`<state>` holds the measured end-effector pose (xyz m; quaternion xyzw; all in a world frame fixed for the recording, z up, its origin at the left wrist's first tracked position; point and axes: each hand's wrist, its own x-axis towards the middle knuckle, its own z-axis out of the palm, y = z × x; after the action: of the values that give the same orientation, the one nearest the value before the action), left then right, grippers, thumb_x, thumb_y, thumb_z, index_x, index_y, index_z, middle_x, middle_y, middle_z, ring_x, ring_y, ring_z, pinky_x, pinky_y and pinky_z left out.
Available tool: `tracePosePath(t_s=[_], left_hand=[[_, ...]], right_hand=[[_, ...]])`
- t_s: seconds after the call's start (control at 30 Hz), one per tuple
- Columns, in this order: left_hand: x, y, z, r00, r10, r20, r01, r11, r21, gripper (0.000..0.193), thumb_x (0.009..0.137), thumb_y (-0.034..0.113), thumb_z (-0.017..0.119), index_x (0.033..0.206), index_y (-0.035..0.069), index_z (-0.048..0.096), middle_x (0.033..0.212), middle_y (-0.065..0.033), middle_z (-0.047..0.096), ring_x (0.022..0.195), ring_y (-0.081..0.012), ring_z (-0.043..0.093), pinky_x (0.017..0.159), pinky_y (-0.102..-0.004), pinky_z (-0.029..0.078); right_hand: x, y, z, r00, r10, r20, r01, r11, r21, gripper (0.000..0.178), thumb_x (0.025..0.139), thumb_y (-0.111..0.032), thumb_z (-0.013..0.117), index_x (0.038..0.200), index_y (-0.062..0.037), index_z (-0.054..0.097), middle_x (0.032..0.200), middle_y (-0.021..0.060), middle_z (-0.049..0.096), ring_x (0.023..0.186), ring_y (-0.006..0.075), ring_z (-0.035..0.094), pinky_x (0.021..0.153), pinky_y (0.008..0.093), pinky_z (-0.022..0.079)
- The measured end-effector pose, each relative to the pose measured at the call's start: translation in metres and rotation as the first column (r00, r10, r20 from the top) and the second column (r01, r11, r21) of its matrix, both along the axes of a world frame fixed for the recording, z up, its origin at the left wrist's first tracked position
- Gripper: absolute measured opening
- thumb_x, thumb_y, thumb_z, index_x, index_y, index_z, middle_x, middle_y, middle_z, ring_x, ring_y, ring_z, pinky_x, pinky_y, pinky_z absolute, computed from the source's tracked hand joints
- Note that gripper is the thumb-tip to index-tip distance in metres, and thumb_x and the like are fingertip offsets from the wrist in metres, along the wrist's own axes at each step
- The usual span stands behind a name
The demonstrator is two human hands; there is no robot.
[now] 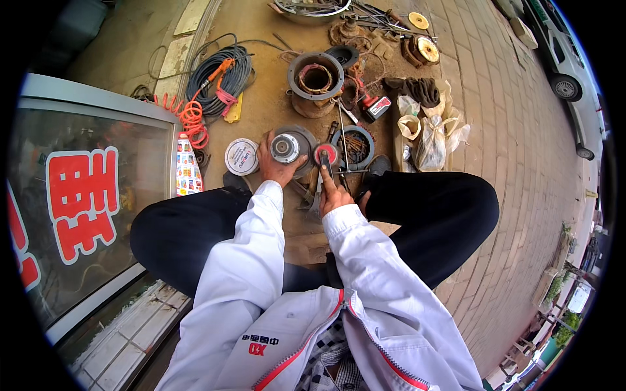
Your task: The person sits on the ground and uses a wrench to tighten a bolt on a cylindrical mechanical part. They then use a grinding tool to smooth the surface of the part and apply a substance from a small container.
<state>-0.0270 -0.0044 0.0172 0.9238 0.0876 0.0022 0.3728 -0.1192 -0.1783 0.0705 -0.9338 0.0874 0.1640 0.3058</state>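
Observation:
My left hand (pixel 279 164) is wrapped round the rim of a grey, round metal motor part (pixel 301 144), with a shiny ringed hub (pixel 284 148) standing up between thumb and fingers. Just right of it, my right hand (pixel 336 193) closes round a tool with a red round head (pixel 325 154); its index finger stretches along the dark bar over that head. Whether the head touches the metal part cannot be made out. Left of my left hand lies a round white lid with print (pixel 242 157). A grey round tray of bolts (pixel 353 148) sits beyond my right hand.
Ahead stands a rusty motor housing (pixel 315 81). A coiled dark cable (pixel 218 75) and an orange spiral hose (pixel 193 120) lie left, near a glass door (pixel 98 202). Plastic bags (pixel 432 133) and a battery pack (pixel 376 108) are to the right. A metal basin (pixel 312 12) holds tools.

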Motion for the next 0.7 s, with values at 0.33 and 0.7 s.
tracePosePath(t_s=[0.33, 0.7], left_hand=[[-0.001, -0.004, -0.003, 1.000, -0.007, -0.029, 0.009, 0.997, 0.080, 0.115, 0.061, 0.039, 0.092, 0.150, 0.006, 0.028, 0.150, -0.0201, 0.034, 0.139, -0.0414, 0.030, 0.117, -0.0488, 0.026], [0.002, -0.001, -0.014, 0.999, -0.018, -0.040, 0.022, 0.996, 0.088, 0.116, 0.062, 0.042, 0.091, 0.152, 0.007, 0.028, 0.150, -0.0150, 0.033, 0.141, -0.0377, 0.027, 0.119, -0.0478, 0.020]], right_hand=[[0.024, -0.005, 0.014, 0.999, 0.034, -0.012, -0.035, 0.997, -0.065, 0.054, 0.099, -0.024, 0.053, 0.151, -0.0378, 0.041, 0.097, 0.0275, 0.065, 0.087, 0.0467, 0.067, 0.078, 0.0539, 0.054], [0.032, -0.017, 0.019, 0.994, 0.101, -0.034, -0.104, 0.989, -0.100, 0.057, 0.099, -0.021, 0.052, 0.151, -0.0394, 0.038, 0.100, 0.0261, 0.067, 0.091, 0.0469, 0.067, 0.082, 0.0567, 0.053]])
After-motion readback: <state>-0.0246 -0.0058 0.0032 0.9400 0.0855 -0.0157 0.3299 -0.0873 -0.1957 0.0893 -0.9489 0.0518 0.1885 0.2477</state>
